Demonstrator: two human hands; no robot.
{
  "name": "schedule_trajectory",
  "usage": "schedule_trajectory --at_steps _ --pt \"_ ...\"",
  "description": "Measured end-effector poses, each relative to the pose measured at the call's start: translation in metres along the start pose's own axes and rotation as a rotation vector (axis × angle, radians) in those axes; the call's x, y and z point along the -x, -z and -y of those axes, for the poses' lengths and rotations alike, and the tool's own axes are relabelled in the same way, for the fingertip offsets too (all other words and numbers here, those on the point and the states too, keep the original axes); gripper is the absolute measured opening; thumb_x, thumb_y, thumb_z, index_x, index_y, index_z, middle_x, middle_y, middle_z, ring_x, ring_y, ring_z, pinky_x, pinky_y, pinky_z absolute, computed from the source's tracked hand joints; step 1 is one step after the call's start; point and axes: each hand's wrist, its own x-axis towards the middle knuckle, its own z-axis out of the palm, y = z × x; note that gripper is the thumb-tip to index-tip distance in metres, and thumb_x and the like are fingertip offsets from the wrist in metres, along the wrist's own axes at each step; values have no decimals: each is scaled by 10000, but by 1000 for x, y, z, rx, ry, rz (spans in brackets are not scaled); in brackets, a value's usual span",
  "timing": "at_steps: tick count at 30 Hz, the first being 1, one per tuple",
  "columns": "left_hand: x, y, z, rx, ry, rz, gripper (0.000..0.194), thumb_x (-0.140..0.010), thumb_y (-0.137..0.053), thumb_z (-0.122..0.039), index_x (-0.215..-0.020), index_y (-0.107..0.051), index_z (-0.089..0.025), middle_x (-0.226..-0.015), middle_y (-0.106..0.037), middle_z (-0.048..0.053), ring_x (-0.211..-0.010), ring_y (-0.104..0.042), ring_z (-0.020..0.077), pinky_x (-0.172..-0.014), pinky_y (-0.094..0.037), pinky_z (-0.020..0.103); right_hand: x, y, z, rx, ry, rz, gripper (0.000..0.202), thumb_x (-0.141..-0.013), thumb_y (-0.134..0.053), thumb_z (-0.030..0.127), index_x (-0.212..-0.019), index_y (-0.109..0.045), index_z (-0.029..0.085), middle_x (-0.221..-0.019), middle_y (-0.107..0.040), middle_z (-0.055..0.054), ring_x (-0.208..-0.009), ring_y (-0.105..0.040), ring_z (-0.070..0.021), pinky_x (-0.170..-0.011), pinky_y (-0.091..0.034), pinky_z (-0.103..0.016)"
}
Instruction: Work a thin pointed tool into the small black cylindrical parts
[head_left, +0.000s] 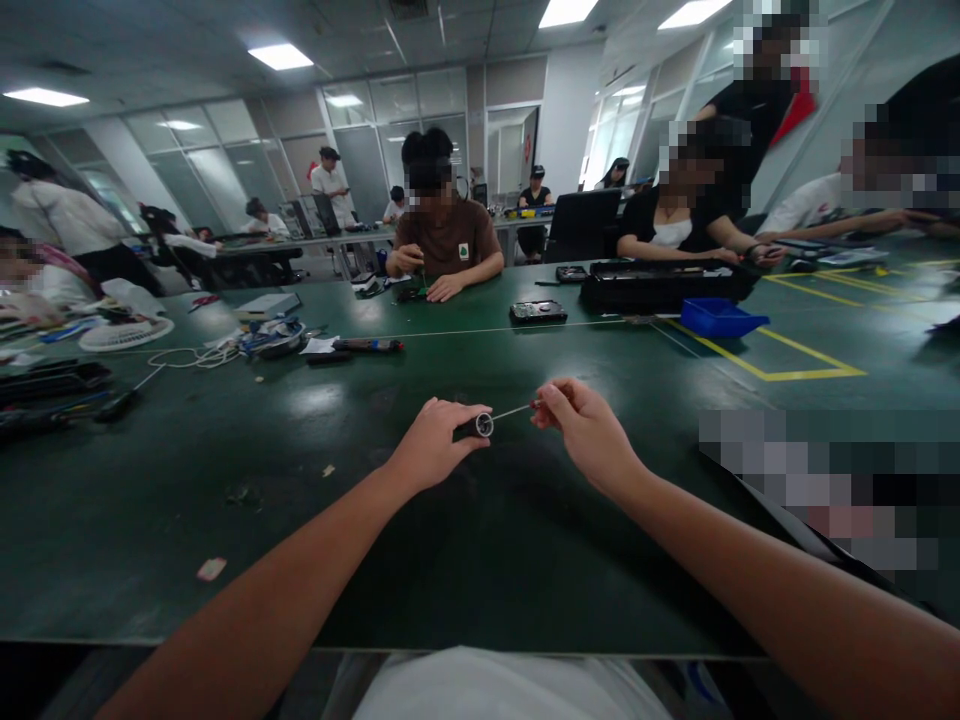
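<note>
Near the middle of the view, my left hand (pixel 439 440) is closed around a small dark cylinder (pixel 484 425), whose round, silvery-rimmed end shows between thumb and fingers. To its right, my right hand (pixel 581 425) pinches the reddish handle end of a thin metal rod (pixel 511 411). The rod slants down to the left, and its far tip reaches the cylinder's rim. Whether the tip is inside the cylinder is too small to tell. Both hands are held above the green table (pixel 480 560).
Across the table sits a person in a brown shirt (pixel 459 240). A hard-drive-like device (pixel 538 312), a blue bin (pixel 720 317) and a long black casing (pixel 667 285) lie beyond my hands. Tangled cables (pixel 270 337) and a dark tool (pixel 367 345) are at the left.
</note>
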Motion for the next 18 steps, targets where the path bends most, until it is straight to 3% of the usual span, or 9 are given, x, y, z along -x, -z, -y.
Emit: schedule_trajectory --at_steps 11,18 --pt "1 2 -6 15 94 -25 395 -854 -698 -348 -1238 -646 -266 -1173 -696 26 -1053 -601 240 -1014 -400 422 6 1 15 268 67 -34 264 -930 -513 428 -895 -628 193 -703 -658 -17 -662 -626 -170 -657 -468 -312" --pt "2 -1 1 18 39 -13 399 -838 -718 -319 -1230 -652 -287 -1185 -689 9 -1049 -595 229 -932 -430 374 10 3 17 412 95 -33 338 -870 -596 522 -760 -651 207 -560 -603 9 -490 -525 -147 -489 -364 -284"
